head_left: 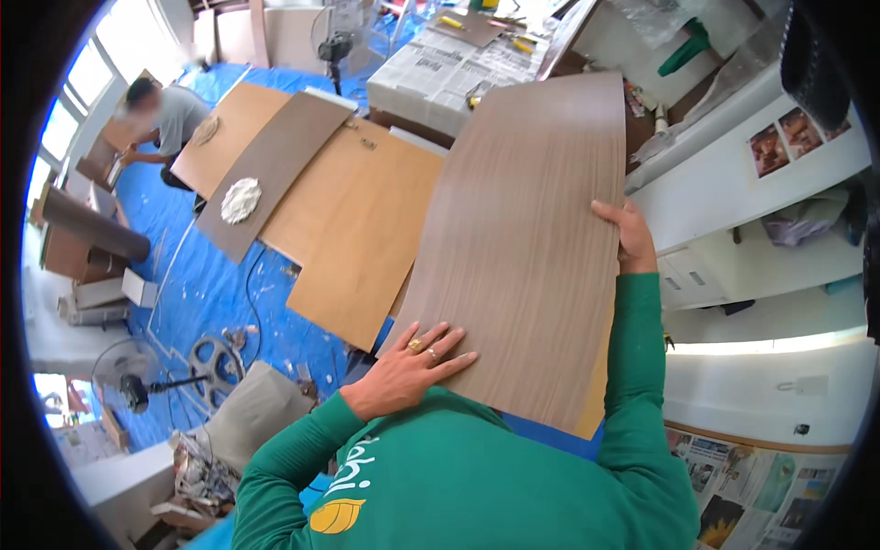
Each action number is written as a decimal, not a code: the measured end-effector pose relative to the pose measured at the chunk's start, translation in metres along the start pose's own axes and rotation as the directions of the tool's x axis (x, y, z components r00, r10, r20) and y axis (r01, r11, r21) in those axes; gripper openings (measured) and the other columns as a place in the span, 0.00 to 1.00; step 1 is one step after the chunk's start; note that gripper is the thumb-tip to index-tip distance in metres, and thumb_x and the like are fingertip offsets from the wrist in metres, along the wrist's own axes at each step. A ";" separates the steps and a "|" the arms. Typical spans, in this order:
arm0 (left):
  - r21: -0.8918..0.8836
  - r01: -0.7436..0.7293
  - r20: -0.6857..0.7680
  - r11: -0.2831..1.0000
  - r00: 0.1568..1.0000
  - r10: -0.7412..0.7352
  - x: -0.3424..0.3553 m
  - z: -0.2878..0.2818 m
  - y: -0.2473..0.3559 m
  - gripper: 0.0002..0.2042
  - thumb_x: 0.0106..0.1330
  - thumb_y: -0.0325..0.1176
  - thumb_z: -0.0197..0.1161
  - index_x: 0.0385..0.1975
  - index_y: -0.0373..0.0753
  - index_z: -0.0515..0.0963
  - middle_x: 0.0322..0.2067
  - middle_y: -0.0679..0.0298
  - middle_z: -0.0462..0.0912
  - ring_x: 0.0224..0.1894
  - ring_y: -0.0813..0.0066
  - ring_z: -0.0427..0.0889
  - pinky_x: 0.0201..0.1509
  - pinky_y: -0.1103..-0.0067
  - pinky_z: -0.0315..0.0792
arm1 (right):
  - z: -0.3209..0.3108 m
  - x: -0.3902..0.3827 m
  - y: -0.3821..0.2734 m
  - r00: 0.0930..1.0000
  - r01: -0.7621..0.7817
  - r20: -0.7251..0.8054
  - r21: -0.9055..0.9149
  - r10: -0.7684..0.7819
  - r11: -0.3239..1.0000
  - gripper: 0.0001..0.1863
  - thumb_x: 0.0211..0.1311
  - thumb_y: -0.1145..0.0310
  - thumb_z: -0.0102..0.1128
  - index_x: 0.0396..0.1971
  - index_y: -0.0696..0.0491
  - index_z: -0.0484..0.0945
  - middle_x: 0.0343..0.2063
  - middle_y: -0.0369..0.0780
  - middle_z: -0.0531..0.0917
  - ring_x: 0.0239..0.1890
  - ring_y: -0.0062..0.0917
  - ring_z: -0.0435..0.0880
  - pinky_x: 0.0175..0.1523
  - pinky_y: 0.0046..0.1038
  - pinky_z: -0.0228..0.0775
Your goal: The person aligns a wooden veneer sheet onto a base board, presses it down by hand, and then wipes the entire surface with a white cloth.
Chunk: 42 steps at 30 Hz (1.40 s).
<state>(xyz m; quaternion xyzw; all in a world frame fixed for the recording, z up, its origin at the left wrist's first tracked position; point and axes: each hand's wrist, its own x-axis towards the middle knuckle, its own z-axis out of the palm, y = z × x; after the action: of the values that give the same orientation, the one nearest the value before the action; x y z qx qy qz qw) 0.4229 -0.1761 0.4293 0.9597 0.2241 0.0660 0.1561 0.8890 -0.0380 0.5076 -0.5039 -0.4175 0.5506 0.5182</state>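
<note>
between left fingers (pixel 455 367) and right fingers (pixel 607 212): one wood-grain sheet (pixel 522 238). right clamped its edge; left lay spread at its near corner, grip uncertain. work seemed partway: sheet in hand, not yet set down. beyond left: tan board (pixel 367 220).

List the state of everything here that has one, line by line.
Wood-grain sheet: held
Left hand: on the sheet, fingers spread
Right hand: gripping sheet edge, thumb on top
Brown strip: lying across plywood
White bundle: crumpled, on strip
Brown roll: rolled up
Blue cover: spread, white-specked
Lower-left fan: running or off, unclear
</note>
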 end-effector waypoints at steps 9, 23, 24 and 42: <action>-0.889 0.110 -0.233 0.446 0.729 -0.644 0.090 -0.073 -0.218 0.49 0.74 0.47 0.79 0.84 0.24 0.59 0.77 0.33 0.72 0.77 0.42 0.76 0.80 0.61 0.72 | 0.117 -0.077 -0.064 0.971 0.028 -0.230 -0.142 -0.060 0.989 0.33 0.64 0.68 0.74 0.68 0.65 0.79 0.57 0.48 0.91 0.58 0.38 0.92 0.64 0.39 0.84; -0.901 -0.160 -0.315 0.403 0.881 -0.353 0.171 -0.285 -0.357 0.25 0.78 0.49 0.73 0.59 0.31 0.86 0.46 0.57 0.93 0.42 0.72 0.92 0.47 0.72 0.88 | 0.195 -0.007 -0.140 0.939 0.096 -0.310 -0.178 -0.148 0.979 0.21 0.77 0.61 0.70 0.57 0.63 0.87 0.48 0.43 0.94 0.45 0.25 0.94 0.53 0.31 0.87; -0.929 -0.159 -0.274 0.336 0.904 -0.329 0.179 -0.297 -0.356 0.26 0.77 0.49 0.74 0.59 0.30 0.86 0.46 0.57 0.93 0.43 0.72 0.92 0.47 0.72 0.89 | 0.188 -0.006 -0.142 0.951 0.083 -0.284 -0.153 -0.124 0.985 0.20 0.77 0.62 0.70 0.56 0.63 0.87 0.48 0.43 0.94 0.44 0.25 0.94 0.52 0.30 0.87; -0.979 0.169 0.088 0.112 0.852 -0.516 -0.036 -0.279 -0.306 0.11 0.79 0.34 0.72 0.48 0.30 0.88 0.39 0.64 0.93 0.35 0.79 0.90 0.42 0.77 0.85 | 0.283 -0.082 -0.052 0.990 -0.082 -0.096 0.206 0.104 0.975 0.26 0.78 0.69 0.67 0.69 0.65 0.77 0.56 0.47 0.89 0.51 0.27 0.93 0.57 0.29 0.88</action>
<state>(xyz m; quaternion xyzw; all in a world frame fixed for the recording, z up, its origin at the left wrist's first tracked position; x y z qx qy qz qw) 0.2109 0.1434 0.5896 0.5443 0.3690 0.2849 0.6974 0.6139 -0.0961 0.6097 -0.4963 -0.3074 0.5862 0.5617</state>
